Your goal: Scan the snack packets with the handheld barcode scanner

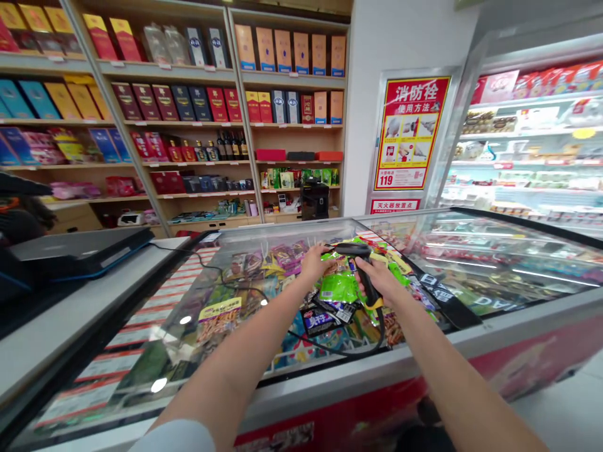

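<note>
A black barcode scanner [349, 250] with a yellow trim at the handle's base is in my right hand [377, 280], whose fingers wrap round the grip. The scanner's head points left, over the snack packets. My left hand [315, 263] is closed at the left edge of a green snack packet [335, 264], just beside the scanner's head; its fingertips are partly hidden. Below lies a bright green packet [338, 287] with a printed barcode. A dark purple packet [321, 319] sits nearer to me. The scanner's black cable [346, 353] loops across the glass.
The packets lie on a glass-topped chest freezer [277, 375]. A counter [42, 317] with a dark device [89, 251] stands at left. Shelves of boxed goods [211, 103] line the back wall, beside a red poster [411, 135]. A lit display fridge [532, 144] is at right.
</note>
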A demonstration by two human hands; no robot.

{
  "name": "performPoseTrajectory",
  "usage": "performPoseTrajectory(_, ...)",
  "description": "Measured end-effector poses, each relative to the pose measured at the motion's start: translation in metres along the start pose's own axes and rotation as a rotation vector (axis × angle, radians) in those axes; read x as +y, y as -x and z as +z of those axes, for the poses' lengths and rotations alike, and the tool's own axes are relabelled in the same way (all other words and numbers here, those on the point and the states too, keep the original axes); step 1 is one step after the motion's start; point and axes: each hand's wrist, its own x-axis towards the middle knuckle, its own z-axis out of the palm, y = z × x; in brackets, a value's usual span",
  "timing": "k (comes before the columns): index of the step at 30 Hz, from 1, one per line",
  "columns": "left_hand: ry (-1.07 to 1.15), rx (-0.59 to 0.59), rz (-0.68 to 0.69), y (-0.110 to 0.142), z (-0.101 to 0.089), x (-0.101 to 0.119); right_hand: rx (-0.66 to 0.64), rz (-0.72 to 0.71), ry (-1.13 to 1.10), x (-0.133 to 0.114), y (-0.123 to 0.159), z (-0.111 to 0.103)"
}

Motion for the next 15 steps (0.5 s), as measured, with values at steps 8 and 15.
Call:
performPoseTrajectory(8, -0.204, -0.136, -0.132, 0.033, -0.119, -0.039, -0.066, 0.030, -0.016, 0.004, 0.003, 0.028)
performPoseTrajectory(15, -0.504, -0.289, -0.324, 0.103, -0.233, -0.095, -0.211, 0.050, -0.050, 0.000, -0.001, 0.082)
